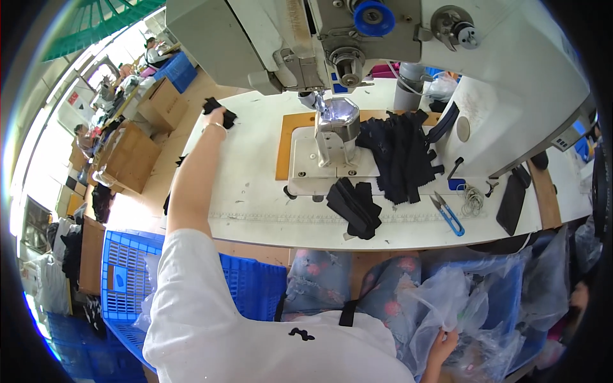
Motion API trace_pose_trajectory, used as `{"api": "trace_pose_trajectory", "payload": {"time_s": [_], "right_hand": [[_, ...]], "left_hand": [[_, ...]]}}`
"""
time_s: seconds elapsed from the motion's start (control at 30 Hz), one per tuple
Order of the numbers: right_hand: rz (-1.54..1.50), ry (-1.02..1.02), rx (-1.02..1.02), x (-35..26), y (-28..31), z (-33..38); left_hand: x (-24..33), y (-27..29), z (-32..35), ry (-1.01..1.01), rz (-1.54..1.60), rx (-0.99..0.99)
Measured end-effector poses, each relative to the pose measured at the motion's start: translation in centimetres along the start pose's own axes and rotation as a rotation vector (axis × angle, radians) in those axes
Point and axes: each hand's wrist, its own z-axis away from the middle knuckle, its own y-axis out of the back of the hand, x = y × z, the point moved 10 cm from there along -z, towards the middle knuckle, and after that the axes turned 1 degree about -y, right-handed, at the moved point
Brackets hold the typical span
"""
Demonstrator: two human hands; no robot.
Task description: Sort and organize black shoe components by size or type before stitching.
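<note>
Black fabric piece [219,112] is pinched by left hand [217,118] at far worktop [255,204]; right hand [442,348] clutches plastic bag [440,306]; feeding under the machine seems next.

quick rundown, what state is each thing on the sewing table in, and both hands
left hand: closed on a black fabric piece at the table's far left edge
right hand: gripping a clear plastic bag in the lap
black fabric stack: lying loose
black fabric heap: piled beside the needle
blue thread snips: lying flat, untouched
</note>
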Motion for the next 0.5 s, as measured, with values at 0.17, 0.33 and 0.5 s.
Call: {"api": "trace_pose_trajectory", "payload": {"time_s": [0.17,0.33,0.5], "right_hand": [[-0.076,-0.080,0.042,4.4,-4.6,1.3],[-0.118,-0.173,-0.077,3.9,-4.6,0.8],[-0.030,-0.311,-0.106,4.0,-2.9,1.8]], "left_hand": [[0.0,3.1,-6.1,0.128,0.250,0.238],[2.7,5.2,-9.0,-0.020,0.281,0.162],[3.6,4.6,-5.8,0.076,0.185,0.012]]}}
